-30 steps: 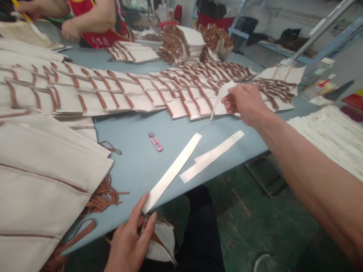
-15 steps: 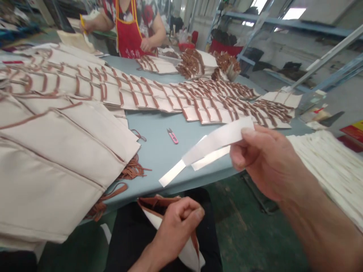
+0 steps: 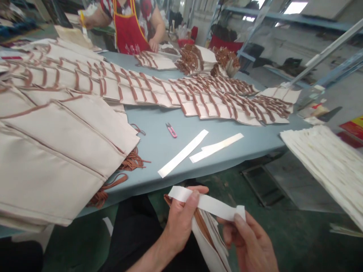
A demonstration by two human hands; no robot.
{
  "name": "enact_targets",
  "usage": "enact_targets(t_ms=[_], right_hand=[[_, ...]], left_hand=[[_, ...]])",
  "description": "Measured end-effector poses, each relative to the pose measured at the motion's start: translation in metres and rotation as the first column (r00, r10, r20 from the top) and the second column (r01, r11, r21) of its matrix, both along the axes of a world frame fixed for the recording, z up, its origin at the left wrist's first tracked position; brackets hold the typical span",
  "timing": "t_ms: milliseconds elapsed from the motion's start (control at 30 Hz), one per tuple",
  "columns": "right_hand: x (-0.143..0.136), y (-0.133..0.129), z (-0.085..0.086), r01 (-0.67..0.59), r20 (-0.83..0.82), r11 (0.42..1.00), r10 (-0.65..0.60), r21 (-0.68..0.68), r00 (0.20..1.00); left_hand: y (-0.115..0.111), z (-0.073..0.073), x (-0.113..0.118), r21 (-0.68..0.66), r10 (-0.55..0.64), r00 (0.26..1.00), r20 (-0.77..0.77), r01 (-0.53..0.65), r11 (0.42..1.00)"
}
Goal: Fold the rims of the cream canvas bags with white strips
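Observation:
A white strip [image 3: 217, 206] stretches between my two hands above my lap. My left hand [image 3: 181, 219] pinches its left part between thumb and fingers. At its right end, my right hand [image 3: 249, 234] grips it, thumb on top. Below the strip, a cream fabric piece with brown edging [image 3: 208, 238] hangs beside my left hand; how it is held is hidden. On the blue-grey table [image 3: 147, 132] lie a white strip [image 3: 183, 153] and some overlapping white strips [image 3: 217, 147]. Small pink thread snips [image 3: 171, 130] rest behind them.
Large cream panels [image 3: 68, 151] cover the table's left side, with brown cords [image 3: 133, 160] at their edge. Rows of brown-edged pieces [image 3: 159, 92] run across the back. A white stack [image 3: 326, 162] stands at right. Across the table is a person in a red apron [image 3: 129, 32].
My right hand has moved down and left from above the table, carrying the strip to my lap. My left hand has taken hold of its other end. The view has shifted slightly.

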State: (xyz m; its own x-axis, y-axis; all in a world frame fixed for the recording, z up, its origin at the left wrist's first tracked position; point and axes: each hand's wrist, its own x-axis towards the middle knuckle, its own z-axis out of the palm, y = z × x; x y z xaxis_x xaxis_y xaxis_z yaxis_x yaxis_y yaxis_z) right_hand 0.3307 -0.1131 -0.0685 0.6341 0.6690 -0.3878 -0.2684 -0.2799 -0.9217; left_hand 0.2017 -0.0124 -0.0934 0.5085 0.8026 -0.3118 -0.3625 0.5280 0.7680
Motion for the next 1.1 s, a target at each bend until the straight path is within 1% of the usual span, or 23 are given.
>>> enact_targets(t_ms=[67, 133, 200, 233, 300, 367, 400, 467, 500, 533, 600, 667, 733, 767, 833, 867, 900, 933, 967, 1000, 1033, 1067, 1100], right_hand=[[0.004, -0.012, -0.021, 0.000, 0.025, 0.999, 0.001, -0.035, 1.000], [0.006, -0.018, -0.036, -0.020, 0.027, 0.998, 0.022, -0.067, 0.999], [0.008, -0.021, -0.045, -0.050, 0.046, 0.991, 0.056, -0.121, 0.997], [0.011, -0.021, -0.047, -0.046, 0.088, 0.987, 0.060, -0.152, 0.994], [0.019, -0.019, -0.047, -0.012, 0.244, 0.980, 0.062, -0.201, 0.968], [0.028, -0.013, -0.040, -0.002, 0.438, 0.977, 0.097, -0.213, 0.894], [0.031, -0.008, -0.033, -0.038, 0.518, 0.978, 0.140, -0.203, 0.844], [0.034, 0.007, -0.016, -0.211, 0.616, 0.964, 0.265, -0.161, 0.741], [0.032, 0.017, -0.006, -0.324, 0.643, 0.939, 0.321, -0.118, 0.696], [0.029, 0.028, 0.004, -0.450, 0.648, 0.890, 0.389, -0.079, 0.655], [0.019, 0.050, 0.020, -0.620, 0.596, 0.780, 0.540, -0.089, 0.594], [0.008, 0.069, 0.029, -0.721, 0.568, 0.685, 0.637, -0.108, 0.521], [-0.002, 0.082, 0.031, -0.767, 0.564, 0.634, 0.672, -0.100, 0.481], [-0.006, 0.085, 0.030, -0.777, 0.562, 0.624, 0.673, -0.082, 0.481], [-0.011, 0.089, 0.025, -0.783, 0.540, 0.622, 0.668, -0.028, 0.512], [-0.012, 0.089, 0.022, -0.778, 0.513, 0.628, 0.665, 0.008, 0.542], [-0.012, 0.090, 0.017, -0.761, 0.463, 0.647, 0.659, 0.052, 0.592], [-0.012, 0.090, 0.010, -0.712, 0.373, 0.693, 0.635, 0.113, 0.677], [-0.012, 0.091, 0.002, -0.626, 0.249, 0.759, 0.580, 0.178, 0.775], [-0.011, 0.092, -0.008, -0.511, 0.108, 0.829, 0.500, 0.230, 0.859], [-0.012, 0.092, -0.019, -0.376, -0.037, 0.890, 0.398, 0.259, 0.917], [-0.013, 0.091, -0.031, -0.267, -0.136, 0.926, 0.310, 0.268, 0.941], [-0.016, 0.089, -0.044, -0.217, -0.189, 0.940, 0.270, 0.262, 0.944]], left_hand=[[0.000, -0.001, -0.003, 0.073, 0.001, 0.998, -0.057, 0.004, 0.997], [0.000, 0.000, -0.007, 0.137, 0.011, 0.994, -0.112, 0.005, 0.991], [0.001, 0.000, -0.012, 0.212, 0.019, 0.984, -0.176, 0.019, 0.977], [0.001, 0.000, -0.014, 0.262, 0.014, 0.975, -0.223, 0.046, 0.964], [0.002, 0.001, -0.017, 0.359, -0.018, 0.942, -0.334, 0.145, 0.922], [0.004, 0.003, -0.019, 0.417, -0.080, 0.899, -0.431, 0.277, 0.866], [0.005, 0.005, -0.020, 0.428, -0.116, 0.881, -0.459, 0.334, 0.840], [0.007, 0.010, -0.019, 0.464, -0.169, 0.853, -0.493, 0.423, 0.778], [0.008, 0.013, -0.018, 0.483, -0.192, 0.842, -0.504, 0.459, 0.745], [0.009, 0.014, -0.016, 0.498, -0.213, 0.832, -0.512, 0.490, 0.715], [0.011, 0.016, -0.014, 0.508, -0.251, 0.814, -0.523, 0.535, 0.675], [0.012, 0.014, -0.013, 0.500, -0.256, 0.807, -0.532, 0.544, 0.674], [0.013, 0.011, -0.015, 0.483, -0.235, 0.809, -0.538, 0.525, 0.701], [0.013, 0.009, -0.017, 0.474, -0.222, 0.811, -0.541, 0.512, 0.716], [0.011, 0.006, -0.023, 0.462, -0.204, 0.811, -0.549, 0.497, 0.734], [0.010, 0.004, -0.027, 0.451, -0.188, 0.810, -0.555, 0.483, 0.750], [0.008, 0.003, -0.031, 0.427, -0.171, 0.812, -0.558, 0.457, 0.780], [0.005, 0.001, -0.035, 0.386, -0.156, 0.825, -0.543, 0.410, 0.827], [0.002, -0.001, -0.040, 0.322, -0.140, 0.855, -0.500, 0.334, 0.886], [-0.001, -0.003, -0.044, 0.239, -0.120, 0.892, -0.436, 0.243, 0.940], [-0.004, -0.006, -0.048, 0.148, -0.095, 0.927, -0.363, 0.158, 0.976], [-0.008, -0.009, -0.051, 0.069, -0.071, 0.953, -0.296, 0.095, 0.993], [-0.010, -0.012, -0.054, 0.015, -0.050, 0.968, -0.247, 0.055, 0.998]])
